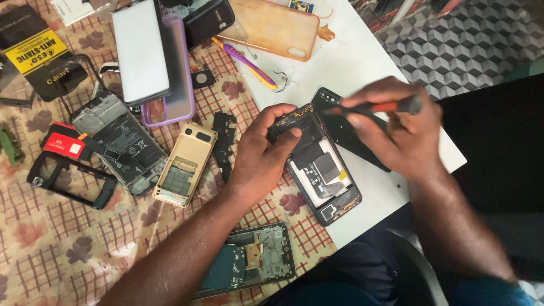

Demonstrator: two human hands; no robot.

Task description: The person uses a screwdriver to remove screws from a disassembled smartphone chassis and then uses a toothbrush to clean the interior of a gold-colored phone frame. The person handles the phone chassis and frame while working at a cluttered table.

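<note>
- Nearest the camera lies a dark opened phone with a teal plate and bare circuit board [249,267], on the patterned tablecloth [68,249] just beneath the left forearm.
- Far left: a black plastic phone frame [68,180], then a stripped grey phone chassis [116,144] beside it.
- Right of those, a gold keypad-phone shell [185,163] lies tilted, with a lilac phone case [173,73] and a white slab on top of it further off.
- Left hand [262,153]: curled down on the top end of the opened black smartphone with its back off [320,170], thumb pressed onto its upper edge.
- That smartphone sits at centre, on the near edge of the white board [345,56], angled away to the left.
- Right hand [399,133]: fingers closed around an orange-and-black screwdriver [379,106] (blurred), whose tip points at the phone's top end.
- Far centre: an amber translucent phone cover [272,25] and a purple-and-yellow toothbrush [246,62].
</note>
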